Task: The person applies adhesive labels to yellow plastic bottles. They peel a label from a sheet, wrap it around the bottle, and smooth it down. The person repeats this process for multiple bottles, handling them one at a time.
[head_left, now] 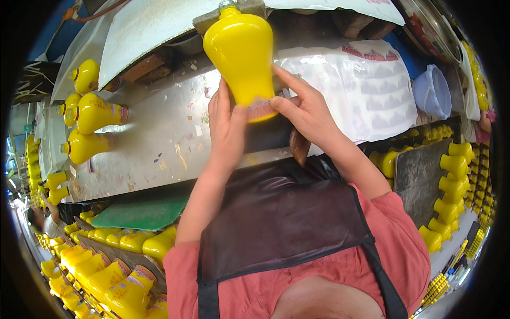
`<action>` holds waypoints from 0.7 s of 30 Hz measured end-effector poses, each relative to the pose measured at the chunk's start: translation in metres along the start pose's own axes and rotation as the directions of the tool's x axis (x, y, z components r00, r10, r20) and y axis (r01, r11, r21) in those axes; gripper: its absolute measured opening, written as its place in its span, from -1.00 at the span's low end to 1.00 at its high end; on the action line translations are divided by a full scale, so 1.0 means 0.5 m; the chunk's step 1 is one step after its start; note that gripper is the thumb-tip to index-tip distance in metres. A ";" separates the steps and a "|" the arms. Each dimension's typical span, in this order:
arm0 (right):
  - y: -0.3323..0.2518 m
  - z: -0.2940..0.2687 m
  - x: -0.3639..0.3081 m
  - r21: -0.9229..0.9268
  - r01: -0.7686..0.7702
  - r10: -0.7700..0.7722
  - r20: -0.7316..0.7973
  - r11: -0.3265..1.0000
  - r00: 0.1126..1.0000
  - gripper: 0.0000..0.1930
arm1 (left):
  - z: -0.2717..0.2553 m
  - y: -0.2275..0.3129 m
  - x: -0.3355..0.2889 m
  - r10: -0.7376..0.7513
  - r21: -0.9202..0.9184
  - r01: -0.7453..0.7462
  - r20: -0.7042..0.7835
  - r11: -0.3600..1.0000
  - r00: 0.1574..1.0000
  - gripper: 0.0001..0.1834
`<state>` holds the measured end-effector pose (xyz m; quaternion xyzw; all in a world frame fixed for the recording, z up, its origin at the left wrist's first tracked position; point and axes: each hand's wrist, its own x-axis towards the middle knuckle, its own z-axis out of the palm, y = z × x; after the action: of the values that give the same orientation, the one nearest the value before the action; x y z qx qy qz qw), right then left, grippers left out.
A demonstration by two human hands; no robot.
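Observation:
A glossy yellow vase (241, 53) with a narrow neck is held up over the metal worktable (164, 133), its neck pointing away from me. My left hand (227, 127) grips its base from the left. My right hand (304, 109) holds the base from the right, fingers pressing a patterned band or label at the vase's foot. Both forearms come up from a pink shirt and dark apron.
Three yellow vases (93, 114) lie on their sides at the table's left end. Many more yellow vases (111, 276) fill boards at lower left and a rack (451, 186) at right. A green board (143, 212), a printed sheet (372, 90) and a pale blue bowl (433, 93) lie nearby.

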<state>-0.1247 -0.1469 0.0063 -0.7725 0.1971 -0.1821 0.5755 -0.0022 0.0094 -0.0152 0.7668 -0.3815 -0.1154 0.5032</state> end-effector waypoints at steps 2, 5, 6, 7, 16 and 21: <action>0.000 0.004 0.000 -0.029 -0.028 0.028 -0.014 0.999 1.000 -0.29 | 0.002 0.006 -0.004 -0.048 0.002 0.048 0.011 0.999 0.999 -0.25; 0.000 0.003 0.001 -0.047 -0.061 0.060 -0.013 0.997 0.998 -0.26 | 0.002 0.012 -0.006 -0.045 0.002 0.045 0.020 0.999 0.999 -0.24; 0.001 0.003 0.001 -0.036 -0.053 0.052 -0.013 0.998 0.999 -0.26 | 0.001 0.014 -0.006 -0.033 -0.004 0.034 0.023 0.999 0.999 -0.24; 0.001 0.004 0.001 -0.025 -0.045 0.044 -0.013 0.999 0.999 -0.25 | -0.001 0.014 -0.006 -0.016 -0.018 0.016 0.028 1.000 0.999 -0.24; 0.001 0.001 0.004 -0.012 -0.051 0.050 -0.006 0.999 0.999 -0.24 | -0.002 0.014 -0.005 0.009 -0.015 -0.009 0.034 1.000 0.999 -0.22; 0.001 0.006 -0.003 -0.016 -0.051 0.051 0.001 0.999 0.999 -0.25 | -0.002 0.013 -0.002 0.020 -0.031 -0.019 0.037 0.999 0.999 -0.20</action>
<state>-0.1248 -0.1439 0.0049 -0.7720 0.2180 -0.1652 0.5738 -0.0057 0.0094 -0.0094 0.7529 -0.3965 -0.1307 0.5088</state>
